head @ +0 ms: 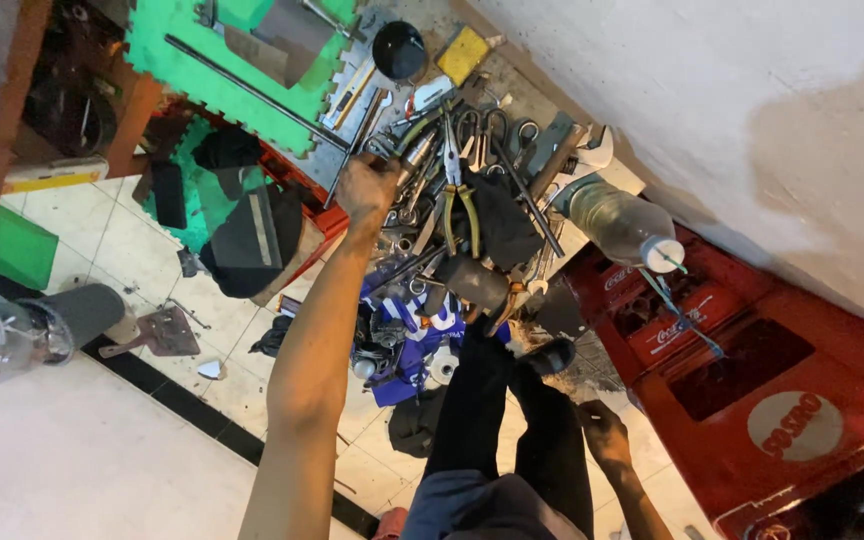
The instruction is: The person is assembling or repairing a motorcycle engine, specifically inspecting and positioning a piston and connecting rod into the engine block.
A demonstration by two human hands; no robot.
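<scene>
My left hand (367,185) reaches forward into a heap of metal hand tools (432,170), its fingers down among spanners and wrenches; whether it grips one is hidden. Pliers with yellow-green handles (457,200) lie just right of the hand, beside a black cloth (500,228). My right hand (604,432), dirty with grease, hangs low by my leg in black trousers (492,400) and holds nothing, its fingers loosely apart.
A clear plastic bottle (617,225) lies on red crates (752,390) by the white wall. A green foam mat (167,45) with a long metal rod sits behind the tools. A blue bag (402,345) and scattered parts lie on the tiled floor (102,440).
</scene>
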